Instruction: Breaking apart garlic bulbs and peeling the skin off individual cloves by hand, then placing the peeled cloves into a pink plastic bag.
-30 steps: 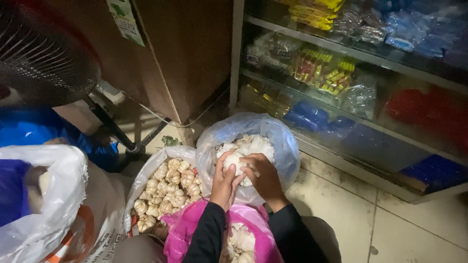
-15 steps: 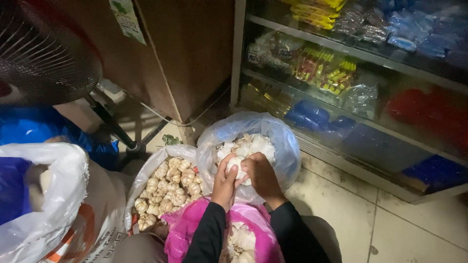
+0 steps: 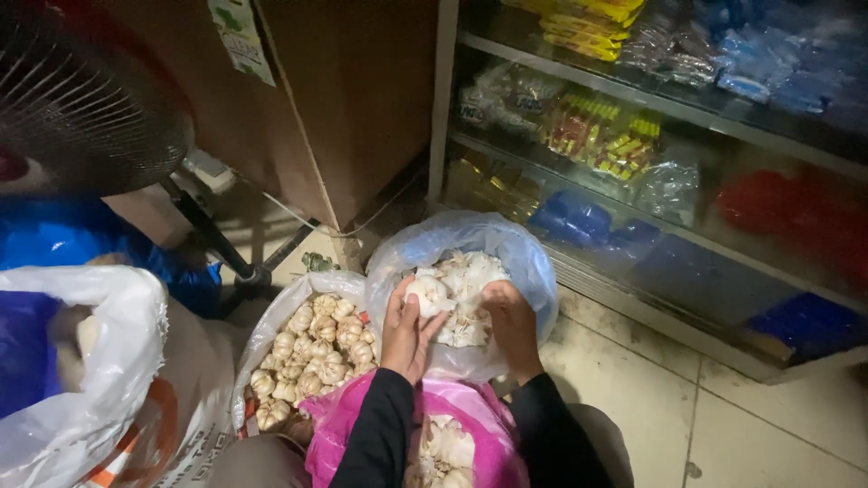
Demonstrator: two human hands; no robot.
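Garlic bulb (image 3: 427, 293) upright in left hand (image 3: 409, 333)

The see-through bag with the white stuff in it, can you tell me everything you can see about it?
The clear plastic bag is thin, crinkly and bluish. It sits on the tiled floor with its mouth rolled wide open, in front of a shelf. Inside lies a heap of white garlic bulbs and papery skins. The left hand holds one bulb over it, and the right hand reaches into it. A white sack of garlic presses against its left side.
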